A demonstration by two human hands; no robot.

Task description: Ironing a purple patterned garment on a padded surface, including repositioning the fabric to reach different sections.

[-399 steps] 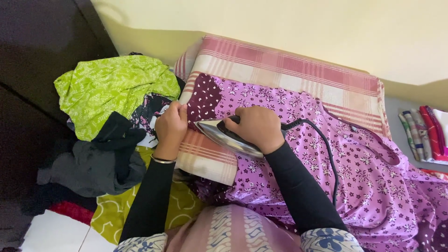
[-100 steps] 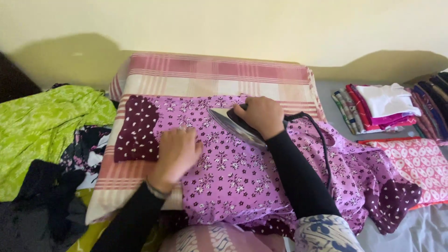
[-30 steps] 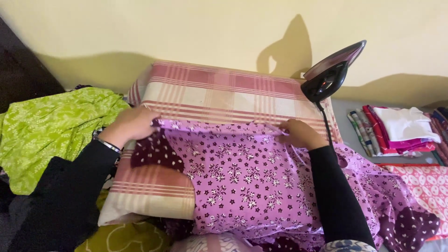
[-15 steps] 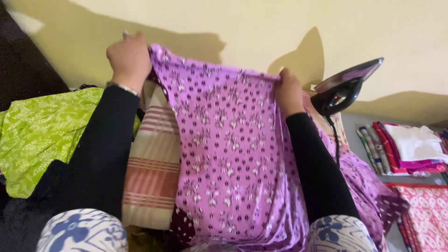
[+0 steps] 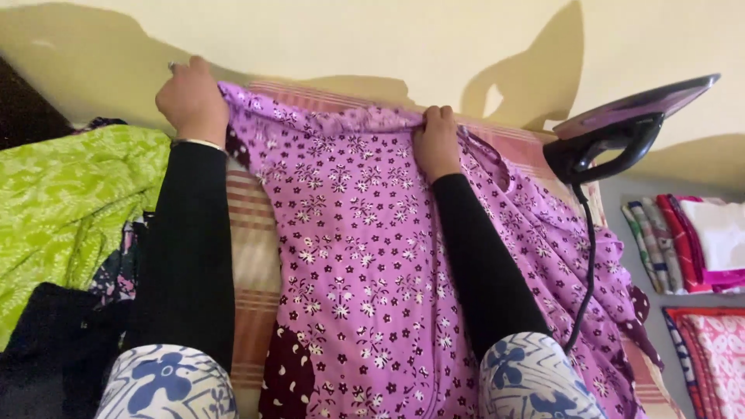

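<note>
Both arms are covered to the wrist by snug black sleeves, plain and smooth, with no seams or prints showing along the forearms. Over each upper arm, at the lower edge of the view, lies a looser white garment printed with dark blue flowers and thin curving blue lines, its fabric bunched in soft folds. The left hand point(image 5: 192, 98) wears a thin silver-coloured bangle at the wrist, just above the black cuff, and the right hand point(image 5: 436, 144) is bare, with its cuff ending straight at the wrist.
</note>
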